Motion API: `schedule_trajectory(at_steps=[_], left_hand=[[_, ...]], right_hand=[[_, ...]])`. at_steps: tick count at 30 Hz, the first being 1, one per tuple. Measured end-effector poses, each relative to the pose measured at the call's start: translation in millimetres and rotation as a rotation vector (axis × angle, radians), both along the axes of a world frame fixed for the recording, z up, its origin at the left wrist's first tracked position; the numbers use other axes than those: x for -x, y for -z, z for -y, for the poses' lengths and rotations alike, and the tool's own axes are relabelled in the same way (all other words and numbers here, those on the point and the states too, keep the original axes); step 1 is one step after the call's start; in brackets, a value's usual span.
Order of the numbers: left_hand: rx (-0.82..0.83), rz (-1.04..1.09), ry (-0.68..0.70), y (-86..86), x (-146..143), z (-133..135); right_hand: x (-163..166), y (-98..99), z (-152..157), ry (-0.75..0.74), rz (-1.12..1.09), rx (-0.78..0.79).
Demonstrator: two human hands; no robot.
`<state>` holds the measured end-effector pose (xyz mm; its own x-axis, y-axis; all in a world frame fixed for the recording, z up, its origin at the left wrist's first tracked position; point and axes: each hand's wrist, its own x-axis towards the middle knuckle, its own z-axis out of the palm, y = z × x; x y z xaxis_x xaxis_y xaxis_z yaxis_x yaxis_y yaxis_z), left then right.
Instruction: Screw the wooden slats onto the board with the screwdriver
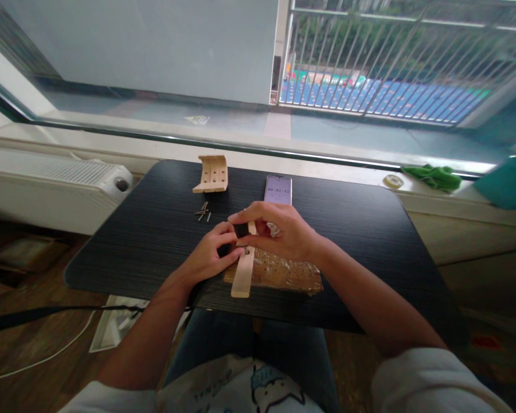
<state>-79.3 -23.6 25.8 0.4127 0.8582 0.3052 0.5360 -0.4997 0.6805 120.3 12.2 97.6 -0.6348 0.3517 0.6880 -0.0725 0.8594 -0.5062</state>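
Observation:
A pale wooden slat (244,273) lies across a plastic-wrapped wooden panel (284,271) near the front edge of the dark table (361,241). My left hand (210,252) is closed in a pinch beside the slat's far end, around a small dark piece I cannot make out. My right hand (279,229) curls over the slat's far end, fingertips pressing on it. Several small screws (202,213) lie loose just beyond my left hand. A curved wooden part with holes (212,174) sits farther back.
A phone (277,190) showing a timer lies flat behind my hands. A white radiator (55,183) stands left of the table. The window sill behind holds a roll of tape (393,181), a green cloth (433,176) and a teal object (507,183). Cables run over the floor at left.

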Motion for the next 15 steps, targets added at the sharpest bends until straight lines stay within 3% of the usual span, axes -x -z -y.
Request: schedule_trajectory(at_steps=[15], left_hand=[[0.049, 0.02, 0.002, -2.6, -1.3, -0.1]], right_hand=[[0.4, 1.7, 0.6, 0.078, 0.009, -0.092]])
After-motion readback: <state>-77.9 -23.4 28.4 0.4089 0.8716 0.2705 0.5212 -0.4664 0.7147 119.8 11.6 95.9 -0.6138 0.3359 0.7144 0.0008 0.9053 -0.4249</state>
